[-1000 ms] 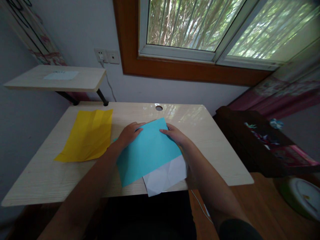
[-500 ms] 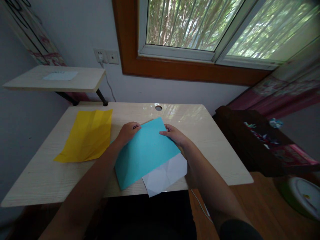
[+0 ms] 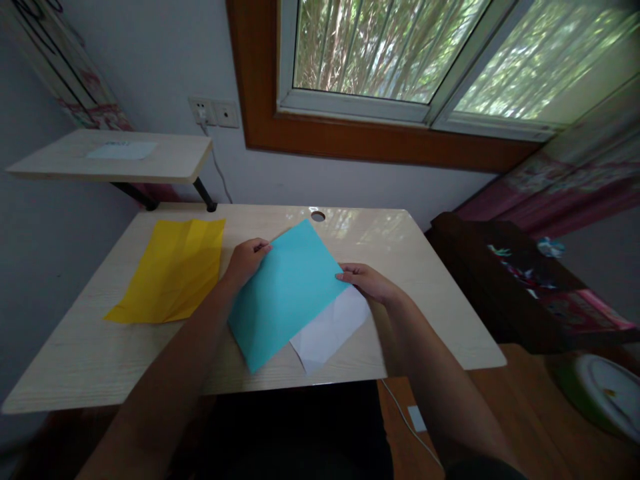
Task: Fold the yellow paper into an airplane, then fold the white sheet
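A turquoise sheet of paper [image 3: 290,287] is held at a slant over the desk, one corner pointing toward the window. My left hand [image 3: 249,259] grips its upper left edge, thumb on top and fingers beneath. At the right corner, my right hand [image 3: 367,280] pinches the sheet between thumb and fingers. From under the turquoise sheet a creased white paper [image 3: 333,330] sticks out toward me; whether my right fingers also hold it is hidden. A yellow sheet [image 3: 173,273] with fold lines lies on the desk, left of my left hand.
The pale wooden desk [image 3: 440,320] has a cable hole [image 3: 318,216] near its back edge. A raised shelf [image 3: 175,157] at the back left carries a white paper slip [image 3: 121,150]. Right of the desk stand a dark wooden cabinet [image 3: 480,267] and a round lidded bin [image 3: 607,393].
The turquoise sheet has turned clockwise with the white paper under it. My right hand has slid right and toward me, to the sheet's right corner; my left hand has shifted slightly left.
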{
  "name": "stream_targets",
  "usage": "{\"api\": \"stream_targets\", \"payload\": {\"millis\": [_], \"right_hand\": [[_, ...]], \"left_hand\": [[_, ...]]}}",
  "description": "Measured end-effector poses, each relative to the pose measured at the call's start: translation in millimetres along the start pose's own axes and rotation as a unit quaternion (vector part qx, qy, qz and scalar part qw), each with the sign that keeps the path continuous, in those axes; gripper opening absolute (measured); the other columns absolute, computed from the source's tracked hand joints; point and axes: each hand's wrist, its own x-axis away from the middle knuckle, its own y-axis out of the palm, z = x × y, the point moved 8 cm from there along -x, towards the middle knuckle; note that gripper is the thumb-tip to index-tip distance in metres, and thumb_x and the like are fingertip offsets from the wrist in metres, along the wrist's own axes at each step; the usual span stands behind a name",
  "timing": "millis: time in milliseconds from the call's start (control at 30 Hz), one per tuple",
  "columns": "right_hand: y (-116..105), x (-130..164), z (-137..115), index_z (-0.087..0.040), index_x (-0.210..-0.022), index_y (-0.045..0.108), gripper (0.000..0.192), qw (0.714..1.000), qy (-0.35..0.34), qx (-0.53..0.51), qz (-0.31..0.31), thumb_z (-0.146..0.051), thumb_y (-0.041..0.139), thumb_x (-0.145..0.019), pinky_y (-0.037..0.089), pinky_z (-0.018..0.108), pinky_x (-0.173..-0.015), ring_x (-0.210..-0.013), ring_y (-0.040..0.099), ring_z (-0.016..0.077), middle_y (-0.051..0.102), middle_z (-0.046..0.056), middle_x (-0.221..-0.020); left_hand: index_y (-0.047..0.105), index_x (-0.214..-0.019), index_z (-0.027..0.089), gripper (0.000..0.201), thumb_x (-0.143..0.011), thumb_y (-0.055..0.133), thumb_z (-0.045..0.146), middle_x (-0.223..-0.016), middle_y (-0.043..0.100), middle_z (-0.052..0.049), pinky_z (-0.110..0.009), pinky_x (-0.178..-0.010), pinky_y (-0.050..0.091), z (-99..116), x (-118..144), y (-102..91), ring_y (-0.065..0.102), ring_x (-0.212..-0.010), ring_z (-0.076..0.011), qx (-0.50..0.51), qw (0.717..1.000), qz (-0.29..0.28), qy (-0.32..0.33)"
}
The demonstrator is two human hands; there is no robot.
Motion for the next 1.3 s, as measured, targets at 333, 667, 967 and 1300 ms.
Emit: {"api": "stream_targets", "payload": {"millis": [333,667,967,1300], "right_hand": [[-11.5,3.8,-22.5,-0.030,-0.132,0.066,0.046,0.941,-0.158,0.256,0.153,-0.045,0.067,-0.088,0.040,0.054,-0.113,-0.122,0.061,0.0319,0.067,0.006,-0.133],[-13.4,3.6,-16.3,-0.027,-0.138,0.063,0.046,0.903,-0.199,0.333,0.183,-0.044,0.052,-0.097,0.041,0.052,-0.114,-0.128,0.059,0.0307,0.063,0.008,-0.139],[-15.3,5.9,-17.2,-0.025,-0.133,0.067,0.043,0.913,-0.194,0.322,0.160,-0.040,0.054,-0.095,0.051,0.042,-0.097,-0.107,0.066,0.0267,0.071,0.009,-0.118],[-18.9,9.3,-21.9,-0.025,-0.132,0.068,0.044,0.896,-0.221,0.328,0.203,-0.042,0.053,-0.094,0.049,0.037,-0.086,-0.093,0.063,0.0228,0.068,0.007,-0.097]], "left_hand": [[0.076,-0.097,0.018,0.030,-0.086,0.060,0.042,-0.101,0.077,-0.007,-0.033,-0.086,0.051,-17.3,-3.5,-0.1,0.068,-0.094,-0.0242,0.037,0.998,0.003,-0.045],[0.076,-0.093,0.017,0.034,-0.079,0.065,0.046,-0.095,0.077,-0.007,-0.033,-0.081,0.050,-38.4,-3.2,8.1,0.067,-0.090,-0.0250,0.088,0.992,-0.005,-0.093],[0.077,-0.097,0.014,0.049,-0.071,0.071,0.055,-0.090,0.075,-0.007,-0.031,-0.074,0.046,-50.8,-4.7,13.6,0.064,-0.082,-0.0230,0.177,0.977,-0.021,-0.118],[0.075,-0.094,0.016,0.045,-0.069,0.073,0.053,-0.091,0.074,-0.006,-0.030,-0.074,0.044,-55.2,-4.3,14.3,0.062,-0.084,-0.0221,0.200,0.971,-0.022,-0.126]]}}
